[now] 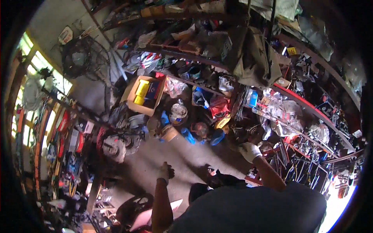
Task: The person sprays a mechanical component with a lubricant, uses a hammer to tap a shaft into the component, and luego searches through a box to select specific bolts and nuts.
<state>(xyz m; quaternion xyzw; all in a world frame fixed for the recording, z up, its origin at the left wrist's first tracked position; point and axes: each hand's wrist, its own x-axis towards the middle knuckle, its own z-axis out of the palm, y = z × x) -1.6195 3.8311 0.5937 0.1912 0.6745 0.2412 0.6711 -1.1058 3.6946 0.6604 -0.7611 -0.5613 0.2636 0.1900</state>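
Note:
My left hand (166,171) hangs over the bare concrete floor, with a pale covering near the wrist and dark fingers slightly bent and apart. Nothing shows in it. My right hand (250,152), in a white glove, reaches out beside the lower shelf at the right. Its fingers point toward a dark heap of wire and metal parts (244,133); shadow and glare hide whether they grip anything. Ahead on the floor lie blue plastic containers (188,136) and a brown cardboard piece (169,133).
An open cardboard box (128,93) with yellow packages stands ahead, beside a whitish bucket (178,112). Crowded shelves (311,105) run along the right. Round metal parts (114,147) lie at the left. A pink board (142,217) is near my left forearm.

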